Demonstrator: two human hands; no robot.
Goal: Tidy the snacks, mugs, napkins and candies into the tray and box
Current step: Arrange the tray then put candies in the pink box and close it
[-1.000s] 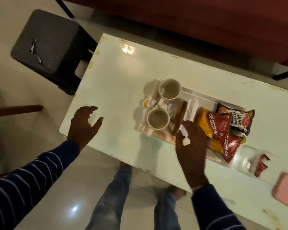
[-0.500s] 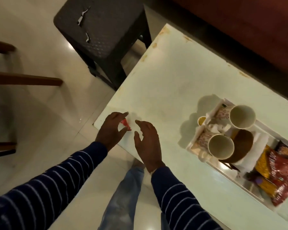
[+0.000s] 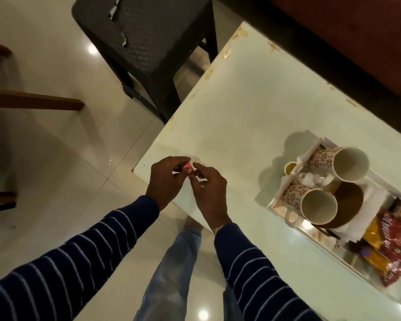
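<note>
Over the near left corner of the white table point(image 3: 252, 107), my left hand point(image 3: 166, 179) and my right hand point(image 3: 208, 188) meet and pinch a small red candy point(image 3: 188, 166) between their fingertips. At the right lies a white tray point(image 3: 274, 203). In it stand two floral mugs point(image 3: 339, 164) point(image 3: 310, 206), a brown coaster point(image 3: 348, 202), white napkins point(image 3: 377, 198) and red and yellow snack packets point(image 3: 394, 251). A small yellow item point(image 3: 290, 167) sits just outside the tray's left rim.
A dark plastic stool point(image 3: 148, 35) stands on the tiled floor off the table's left end. Wooden furniture legs point(image 3: 33, 101) show at far left. A dark red sofa point(image 3: 357, 31) runs behind the table. My legs in jeans are below the table edge.
My right hand left the tray and swung to the table's left corner. Both hands closed together on the red candy and lifted it. The view has shifted left.
</note>
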